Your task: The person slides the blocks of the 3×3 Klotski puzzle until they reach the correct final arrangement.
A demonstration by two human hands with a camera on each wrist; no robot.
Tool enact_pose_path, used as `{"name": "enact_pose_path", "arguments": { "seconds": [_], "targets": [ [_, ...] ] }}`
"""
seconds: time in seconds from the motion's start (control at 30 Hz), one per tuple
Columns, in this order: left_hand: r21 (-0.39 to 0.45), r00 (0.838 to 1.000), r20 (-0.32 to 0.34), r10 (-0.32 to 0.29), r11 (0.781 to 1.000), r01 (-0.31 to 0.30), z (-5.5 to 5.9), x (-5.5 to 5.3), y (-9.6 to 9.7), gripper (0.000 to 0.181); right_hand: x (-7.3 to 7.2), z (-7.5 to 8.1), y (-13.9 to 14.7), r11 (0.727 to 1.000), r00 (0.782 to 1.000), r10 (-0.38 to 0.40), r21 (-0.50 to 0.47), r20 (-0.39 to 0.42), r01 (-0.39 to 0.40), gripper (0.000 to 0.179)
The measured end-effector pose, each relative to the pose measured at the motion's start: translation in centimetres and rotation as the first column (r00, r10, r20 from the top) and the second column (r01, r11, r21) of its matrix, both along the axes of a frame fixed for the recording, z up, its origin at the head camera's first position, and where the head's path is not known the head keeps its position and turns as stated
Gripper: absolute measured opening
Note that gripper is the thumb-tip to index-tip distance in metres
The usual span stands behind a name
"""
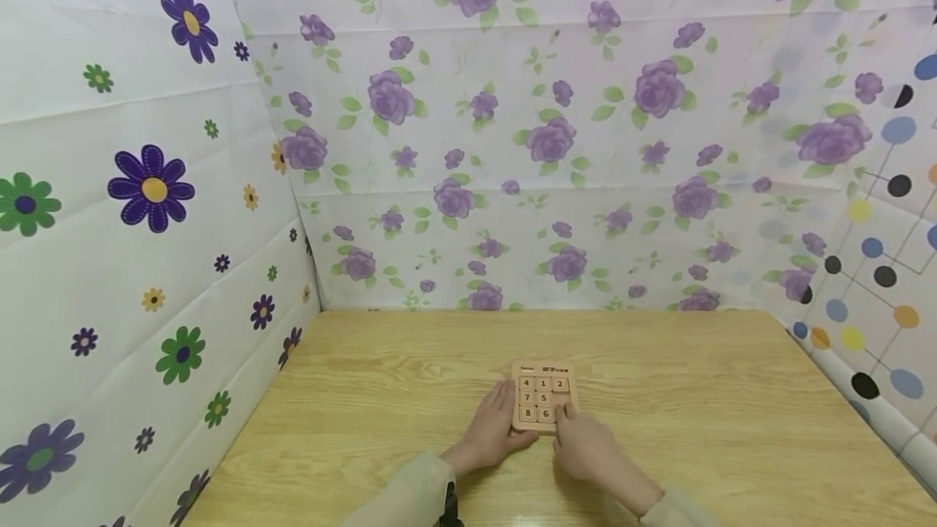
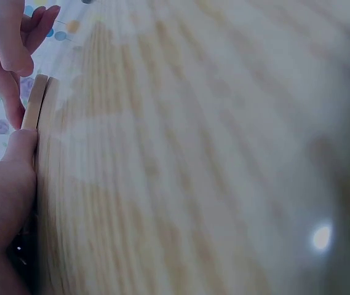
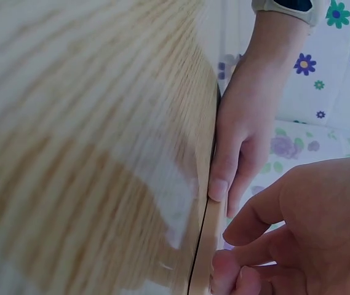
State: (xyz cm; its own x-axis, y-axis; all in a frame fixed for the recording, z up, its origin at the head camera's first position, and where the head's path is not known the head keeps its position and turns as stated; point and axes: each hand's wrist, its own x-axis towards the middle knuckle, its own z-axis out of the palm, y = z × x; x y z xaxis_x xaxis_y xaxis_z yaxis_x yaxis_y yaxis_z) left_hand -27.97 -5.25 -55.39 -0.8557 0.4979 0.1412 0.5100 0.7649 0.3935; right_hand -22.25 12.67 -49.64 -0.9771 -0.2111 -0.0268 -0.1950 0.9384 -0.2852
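A wooden sliding number puzzle (image 1: 545, 369) lies flat on the table, with numbered square tiles in its frame. From the top its rows read 4, 1, 2, then 7, 5 and a vacant slot (image 1: 561, 398), then 8, 6 and a corner covered by fingers. My left hand (image 1: 489, 432) holds the frame, fingers along its left side and thumb at the near edge. My right hand (image 1: 586, 447) touches the lower right corner with its fingertips, the other fingers loosely bent. In the right wrist view the puzzle's edge (image 3: 209, 246) runs beside both hands.
The wood-grain table (image 1: 381, 372) spreads out around the puzzle. Floral cloth (image 1: 512, 218) hangs behind it, with patterned cloth walls on the left (image 1: 110, 283) and right (image 1: 871, 283). A dark band (image 1: 450, 503) sits at the left wrist.
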Motion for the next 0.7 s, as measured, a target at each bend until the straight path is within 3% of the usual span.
{"name": "enact_pose_path", "arguments": {
  "seconds": [0.7],
  "targets": [
    [0.012, 1.000, 0.016, -0.007, 1.000, 0.007, 0.2, -0.1, 0.0, 0.096, -1.2, -1.3, 0.0, 0.998, 0.998, 0.007, 0.056, -0.069, -0.003, 0.053]
  ]
}}
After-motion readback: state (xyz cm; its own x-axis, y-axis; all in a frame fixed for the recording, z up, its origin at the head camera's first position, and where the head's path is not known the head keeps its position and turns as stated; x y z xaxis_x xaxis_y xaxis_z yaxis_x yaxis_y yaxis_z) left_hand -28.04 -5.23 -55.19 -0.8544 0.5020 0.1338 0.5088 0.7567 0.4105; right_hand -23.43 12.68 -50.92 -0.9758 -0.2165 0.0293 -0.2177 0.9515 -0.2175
